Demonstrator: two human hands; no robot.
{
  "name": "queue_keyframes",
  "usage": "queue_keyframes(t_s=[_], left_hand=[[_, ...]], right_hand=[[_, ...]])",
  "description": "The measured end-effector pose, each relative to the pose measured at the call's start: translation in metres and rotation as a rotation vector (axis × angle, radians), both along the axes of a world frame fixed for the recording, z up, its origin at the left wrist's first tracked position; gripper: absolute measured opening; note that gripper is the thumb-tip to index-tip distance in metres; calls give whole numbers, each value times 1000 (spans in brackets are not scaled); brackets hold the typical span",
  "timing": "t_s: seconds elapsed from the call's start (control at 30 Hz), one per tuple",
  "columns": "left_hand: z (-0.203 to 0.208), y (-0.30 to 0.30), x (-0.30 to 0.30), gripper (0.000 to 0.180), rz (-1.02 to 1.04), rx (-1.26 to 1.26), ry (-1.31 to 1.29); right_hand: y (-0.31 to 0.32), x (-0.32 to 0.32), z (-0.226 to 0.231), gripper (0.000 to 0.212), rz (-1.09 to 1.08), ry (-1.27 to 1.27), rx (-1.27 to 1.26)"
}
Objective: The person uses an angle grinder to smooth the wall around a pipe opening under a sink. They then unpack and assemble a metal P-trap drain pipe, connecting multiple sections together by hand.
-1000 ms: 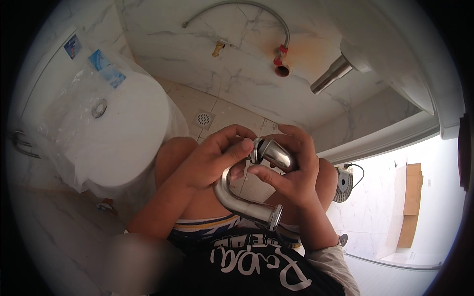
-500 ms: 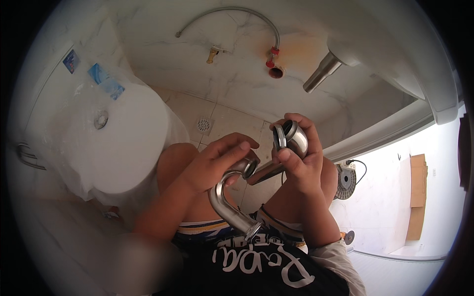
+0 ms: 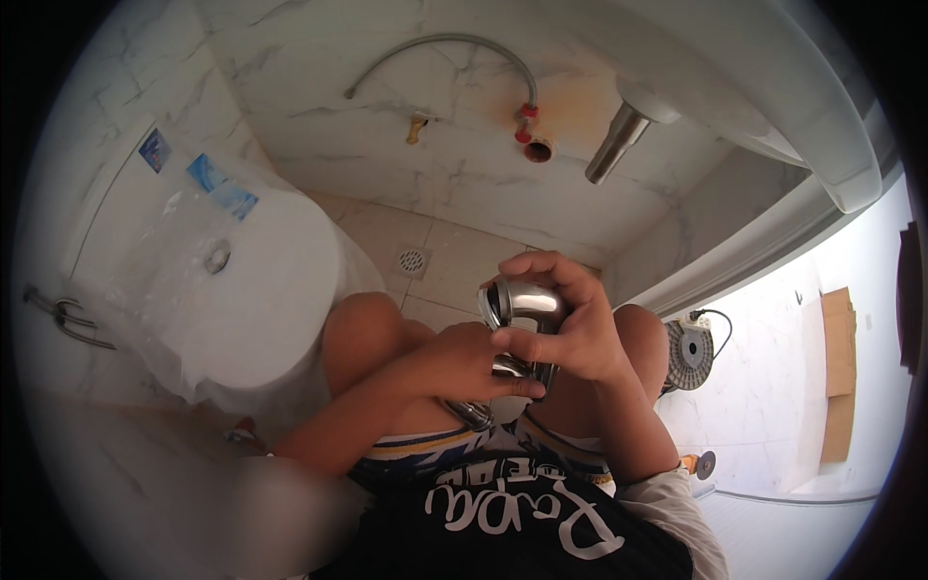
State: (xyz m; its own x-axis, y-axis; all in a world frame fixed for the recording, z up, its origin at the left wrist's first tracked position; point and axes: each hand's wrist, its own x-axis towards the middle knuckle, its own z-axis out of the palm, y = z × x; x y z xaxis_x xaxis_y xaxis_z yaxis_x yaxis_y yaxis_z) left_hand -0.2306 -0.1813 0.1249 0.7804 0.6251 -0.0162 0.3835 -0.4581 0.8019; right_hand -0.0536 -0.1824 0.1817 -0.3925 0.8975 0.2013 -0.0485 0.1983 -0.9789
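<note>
Both of my hands are close together above my knees. My right hand (image 3: 577, 324) is wrapped round a shiny chrome drain elbow (image 3: 534, 301), with a ring at its open end facing left. Just below and to the left, my left hand (image 3: 459, 360) grips a second chrome piece, a bent drain pipe (image 3: 471, 416). Its lower curve shows beneath my wrist, while my fingers hide much of the rest. The two pieces are very near each other; whether they touch or are joined, I cannot tell.
A plastic-wrapped white toilet (image 3: 275, 280) stands at the left, near a floor drain (image 3: 412, 261). Ahead are a wall drain hole (image 3: 539, 150), a braided hose (image 3: 440, 39) and a basin's chrome tailpiece (image 3: 617, 145). Right lie a round grey corded object (image 3: 690, 350) and cardboard (image 3: 838, 367).
My hands have come together, bringing the two chrome pieces close. The left hand moved right and turned over its pipe, covering more of it; the right hand shifted slightly left and lower.
</note>
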Motion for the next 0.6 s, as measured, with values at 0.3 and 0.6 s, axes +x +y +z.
queue_keyframes(t_s=[0.3, 0.6], left_hand=[[-5, -1, 12, 69, -55, -126, -141], [-1, -9, 7, 75, -27, -173, -219]], right_hand=[[4, -2, 7, 54, 104, -171, 11], [17, -9, 27, 46, 347, -312, 384]])
